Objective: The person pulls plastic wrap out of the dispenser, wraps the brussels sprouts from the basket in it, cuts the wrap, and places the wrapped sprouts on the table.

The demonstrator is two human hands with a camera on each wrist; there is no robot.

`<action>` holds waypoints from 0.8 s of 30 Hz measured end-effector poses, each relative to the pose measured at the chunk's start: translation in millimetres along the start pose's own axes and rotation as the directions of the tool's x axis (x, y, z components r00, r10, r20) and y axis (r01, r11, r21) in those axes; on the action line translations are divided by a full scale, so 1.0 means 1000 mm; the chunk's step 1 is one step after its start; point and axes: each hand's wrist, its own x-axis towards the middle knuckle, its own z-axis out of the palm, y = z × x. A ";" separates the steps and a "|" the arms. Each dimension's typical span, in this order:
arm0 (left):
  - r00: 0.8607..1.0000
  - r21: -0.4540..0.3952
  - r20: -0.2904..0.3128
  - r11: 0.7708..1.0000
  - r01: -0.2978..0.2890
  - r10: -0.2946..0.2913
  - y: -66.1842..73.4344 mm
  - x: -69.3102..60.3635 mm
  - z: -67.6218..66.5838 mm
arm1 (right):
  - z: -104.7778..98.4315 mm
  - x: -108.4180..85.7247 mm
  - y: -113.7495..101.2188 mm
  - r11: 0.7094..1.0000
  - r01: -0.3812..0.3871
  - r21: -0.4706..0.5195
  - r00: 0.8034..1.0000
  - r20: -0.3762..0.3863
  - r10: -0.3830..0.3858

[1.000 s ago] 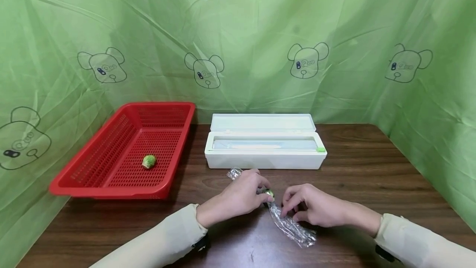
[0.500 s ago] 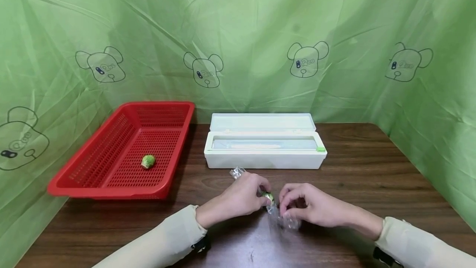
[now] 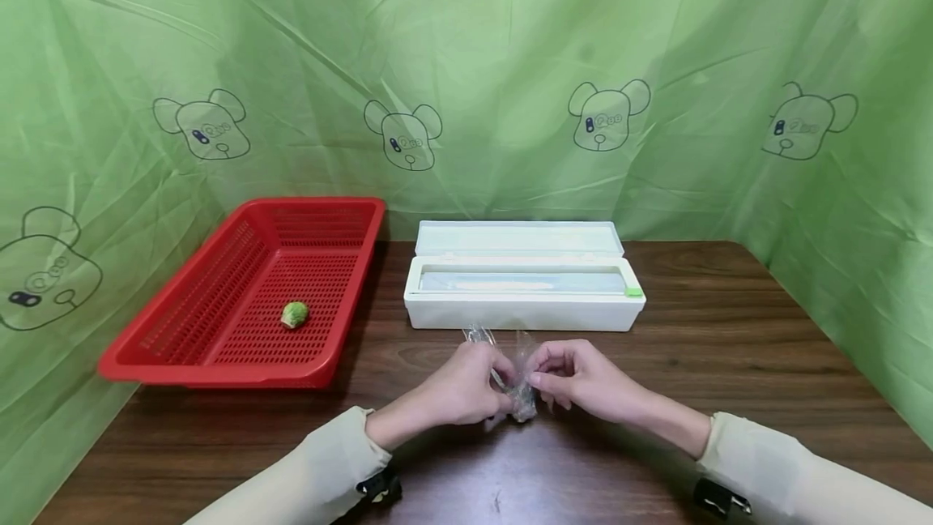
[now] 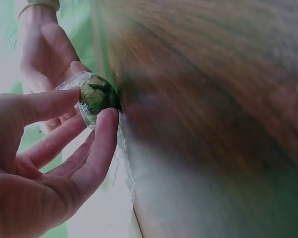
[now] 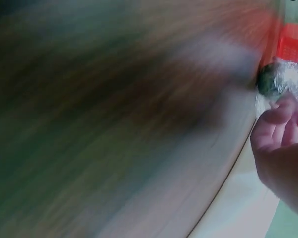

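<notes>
In the left wrist view, a small Brussels sprout is partly covered by clear plastic wrap. My left hand holds it between thumb and fingers just above the table. Crumpled plastic wrap shows between both hands in the head view, and another end of it sticks out beyond the left hand. My right hand pinches the wrap with thumb and fingertips, close beside the left. From the right wrist, the sprout looks dark at the edge of the shiny wrap.
A red perforated basket stands at the left with another Brussels sprout inside. Behind the hands is a white wrap dispenser box, its lid raised. Green curtain surrounds the brown wooden table.
The long tail of plastic wrap, earlier lying toward the front right, is gathered up between the hands. My right hand has moved left and slightly away from me, closer to my left hand.
</notes>
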 end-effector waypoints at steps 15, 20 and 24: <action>0.996 -0.166 -0.022 0.982 0.085 -0.090 -0.013 -0.023 -0.007 | 0.025 0.020 -0.005 0.965 -0.251 0.073 0.952 -0.164 0.260; 0.984 -0.114 -0.152 0.991 0.073 -0.090 -0.006 -0.042 -0.011 | 0.028 0.023 -0.008 0.950 -0.302 0.082 0.934 -0.176 0.312; 0.972 -0.100 -0.234 0.995 -0.004 -0.020 0.007 -0.058 -0.008 | 0.030 0.024 -0.011 0.941 -0.326 0.087 0.922 -0.188 0.337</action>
